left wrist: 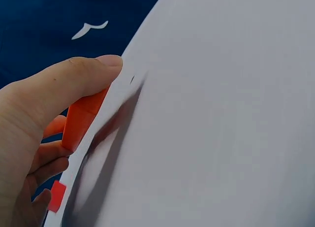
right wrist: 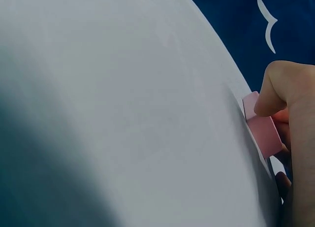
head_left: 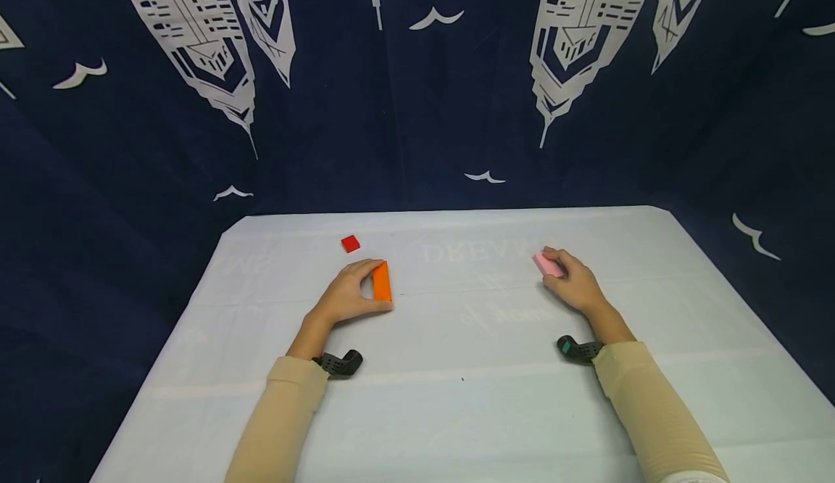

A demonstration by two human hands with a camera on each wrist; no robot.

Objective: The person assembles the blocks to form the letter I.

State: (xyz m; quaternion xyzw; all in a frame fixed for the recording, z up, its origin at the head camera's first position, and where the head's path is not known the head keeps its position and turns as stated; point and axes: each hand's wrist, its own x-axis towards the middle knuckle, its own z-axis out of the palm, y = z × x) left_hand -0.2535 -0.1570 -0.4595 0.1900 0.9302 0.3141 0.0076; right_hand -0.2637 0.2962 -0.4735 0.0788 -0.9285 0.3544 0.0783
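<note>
In the head view my left hand (head_left: 350,293) grips an orange block (head_left: 381,281) by its two ends, thumb at the near end and fingers at the far one. The left wrist view shows the orange block (left wrist: 84,119) under the thumb, with its shadow on the white surface. My right hand (head_left: 575,280) holds a pink block (head_left: 548,265) between thumb and fingers. Seen from the right wrist, the pink block (right wrist: 263,131) is close to the tabletop; whether it touches cannot be told. A small red block (head_left: 350,244) lies just beyond the left hand.
A white-covered table (head_left: 457,410) lies under both hands, its far edge against a dark blue curtain (head_left: 404,106) printed with white buildings and birds. Black wrist devices (head_left: 341,363) sit at both wrists, below tan sleeves.
</note>
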